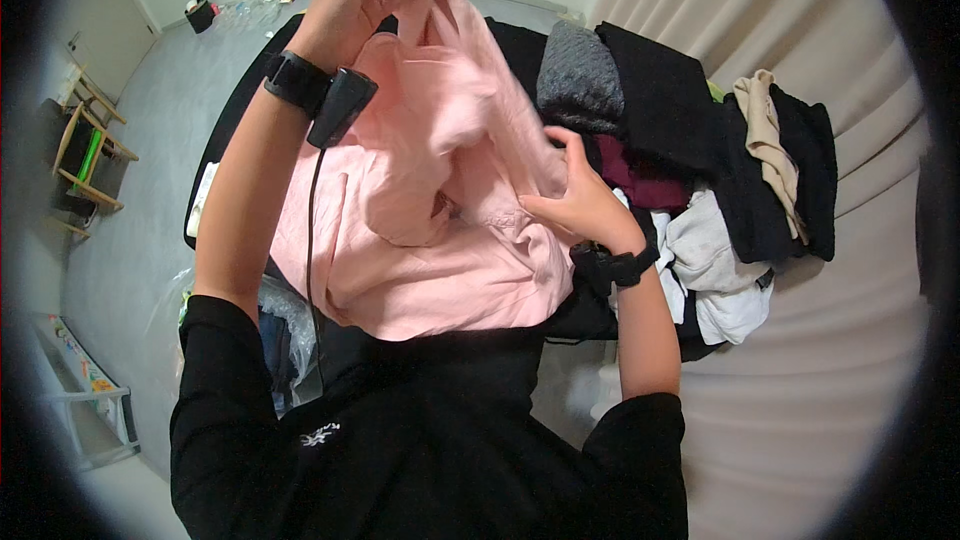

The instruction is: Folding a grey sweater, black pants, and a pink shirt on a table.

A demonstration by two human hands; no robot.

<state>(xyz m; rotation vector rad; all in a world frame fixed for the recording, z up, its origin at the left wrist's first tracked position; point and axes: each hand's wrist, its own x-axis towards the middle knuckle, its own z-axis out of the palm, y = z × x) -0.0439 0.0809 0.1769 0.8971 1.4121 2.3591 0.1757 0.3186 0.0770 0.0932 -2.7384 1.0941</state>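
A pale pink cloth garment (450,270) hangs and lies bunched in front of my body. My left hand (364,0), raised near the top edge of the view, grips its upper part. Lower on the right, my right hand (574,191) holds the garment's side between thumb and fingers. A black device on a strap (341,106) sits at my left wrist, with a cable running down from it. Another black strap (615,266) is around my right wrist. The lower part of the garment rests near my waist, and its folds hide much of the surface behind.
On the right lie a grey fuzzy folded cloth (581,79), black folded clothes (660,97), a maroon cloth (645,184), white cloths (709,240) and a beige one (769,142). Beige curtains (825,352) hang beyond. Clear plastic (300,315) is below at left.
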